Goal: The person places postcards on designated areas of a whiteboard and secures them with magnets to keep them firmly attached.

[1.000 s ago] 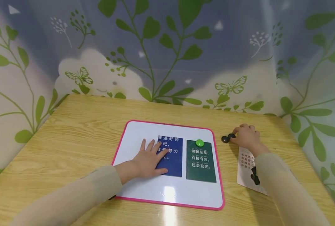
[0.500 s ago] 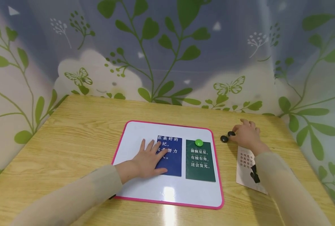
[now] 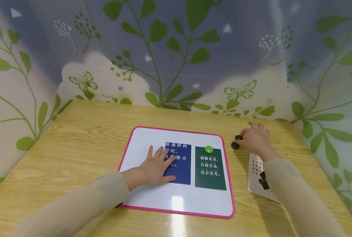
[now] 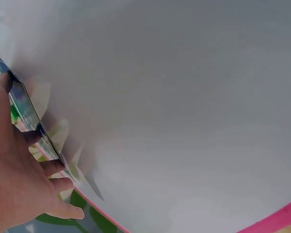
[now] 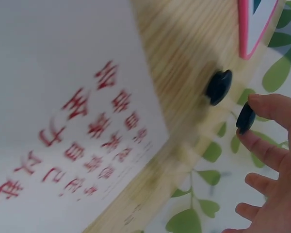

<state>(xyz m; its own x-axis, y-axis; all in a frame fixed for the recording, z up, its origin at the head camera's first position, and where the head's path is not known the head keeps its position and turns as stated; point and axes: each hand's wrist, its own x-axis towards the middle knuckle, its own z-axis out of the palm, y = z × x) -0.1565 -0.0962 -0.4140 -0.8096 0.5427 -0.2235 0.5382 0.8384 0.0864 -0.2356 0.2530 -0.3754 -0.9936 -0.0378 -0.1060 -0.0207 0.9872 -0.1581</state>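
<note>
My left hand [image 3: 155, 168] lies with spread fingers on the blue card [image 3: 182, 168], which has white characters. Under that card is a pink-edged whiteboard [image 3: 146, 197]. To the card's right sits a dark green card [image 3: 210, 181], with a green round magnet [image 3: 209, 149] on its top edge. Off the board's right side, my right hand [image 3: 256, 140] pinches a black round magnet [image 5: 246, 117] between thumb and forefinger. A second black magnet [image 5: 218, 87] rests on the table just beside it. Below the right hand is a pale card [image 3: 254, 182] with red characters, partly hidden by the sleeve.
Dark pieces [image 3: 263, 181] show at the right sleeve, over the pale card. The wooden table [image 3: 75, 141] meets a leaf-patterned curtain [image 3: 104, 75] at the back and on both sides.
The right hand has shifted slightly left and away from me, with the pinched magnet now behind the second one rather than to its right. The left hand stays in place.
</note>
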